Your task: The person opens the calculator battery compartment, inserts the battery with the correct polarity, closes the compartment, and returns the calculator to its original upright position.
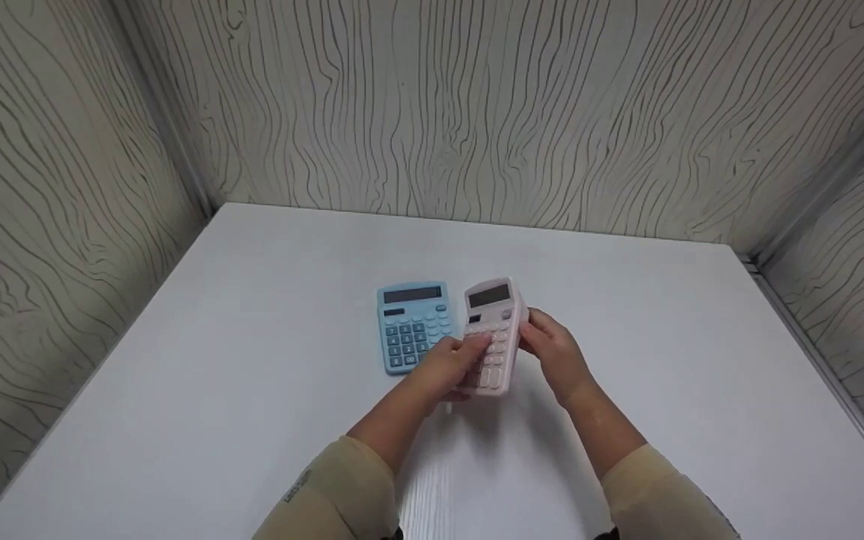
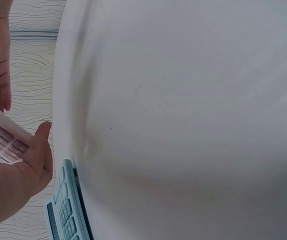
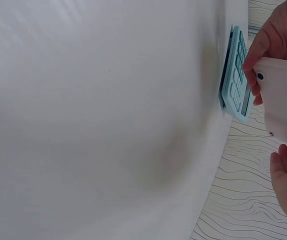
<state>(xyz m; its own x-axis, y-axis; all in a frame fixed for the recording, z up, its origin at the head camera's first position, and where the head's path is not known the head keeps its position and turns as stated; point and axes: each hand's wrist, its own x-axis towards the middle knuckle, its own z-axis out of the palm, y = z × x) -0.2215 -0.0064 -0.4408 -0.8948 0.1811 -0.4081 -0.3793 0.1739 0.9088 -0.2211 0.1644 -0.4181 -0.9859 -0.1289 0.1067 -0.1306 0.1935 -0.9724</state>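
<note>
A pink calculator (image 1: 490,337) is held up above the white table, its keys and dark display facing the head camera. My left hand (image 1: 443,367) grips its lower left part, the thumb lying across the keys and the other fingers behind. At the calculator's right edge is my right hand (image 1: 559,356), its fingertips right at the side. The right wrist view shows the calculator's plain back (image 3: 283,102), with the right hand's fingers (image 3: 283,155) fairly straight beside it. A blue calculator (image 1: 411,330) lies face up on the table, its lower right corner hidden by the left hand.
The white table (image 1: 252,300) spreads out on both sides of the hands. Wood-grain patterned panels (image 1: 439,112) stand behind it and at the left and right. Light sleeves (image 1: 342,487) cover both forearms.
</note>
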